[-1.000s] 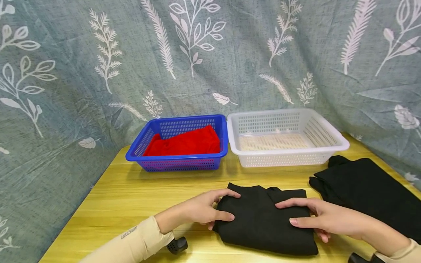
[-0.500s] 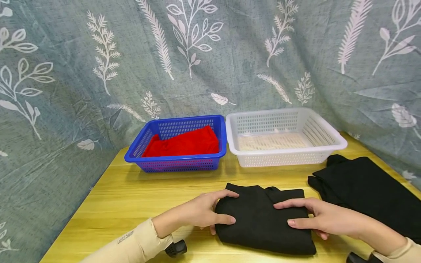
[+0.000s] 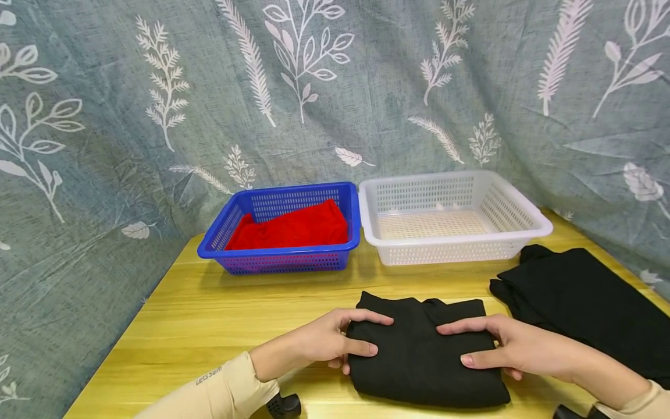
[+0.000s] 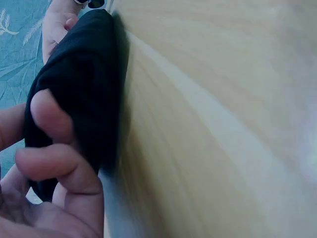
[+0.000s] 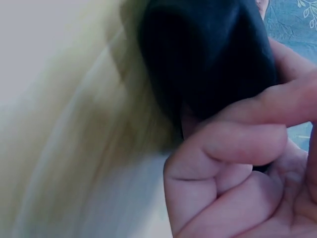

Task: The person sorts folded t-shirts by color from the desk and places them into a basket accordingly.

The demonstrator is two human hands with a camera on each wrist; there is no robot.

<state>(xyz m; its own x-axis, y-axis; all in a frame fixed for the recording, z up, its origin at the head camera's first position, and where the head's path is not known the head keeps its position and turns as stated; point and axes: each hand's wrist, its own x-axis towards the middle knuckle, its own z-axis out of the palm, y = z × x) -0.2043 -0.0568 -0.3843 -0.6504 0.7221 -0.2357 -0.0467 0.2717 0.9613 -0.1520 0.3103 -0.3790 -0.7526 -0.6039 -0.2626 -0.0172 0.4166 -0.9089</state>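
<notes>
A folded black garment (image 3: 424,355) lies on the table in front of me, in the head view. My left hand (image 3: 335,337) grips its left side, thumb and forefinger on top. In the left wrist view, other fingers (image 4: 59,166) of that hand curl against the garment's edge. My right hand (image 3: 523,346) holds the right side the same way, thumb and forefinger lying on the cloth. The right wrist view shows its curled fingers (image 5: 233,144) at the fold of the black cloth (image 5: 208,54). The garment's underside is hidden.
At the back left stands a blue basket (image 3: 282,263) with red cloth (image 3: 298,227) inside. A white basket (image 3: 450,252) touches or nearly touches its right side. More black clothing (image 3: 586,308) lies at the right of the wooden table (image 3: 209,314). A patterned curtain (image 3: 235,87) hangs behind.
My left hand has shifted slightly right, its forefinger reaching further over the garment. The garment's left edge has moved a little to the right. My right hand has barely moved.
</notes>
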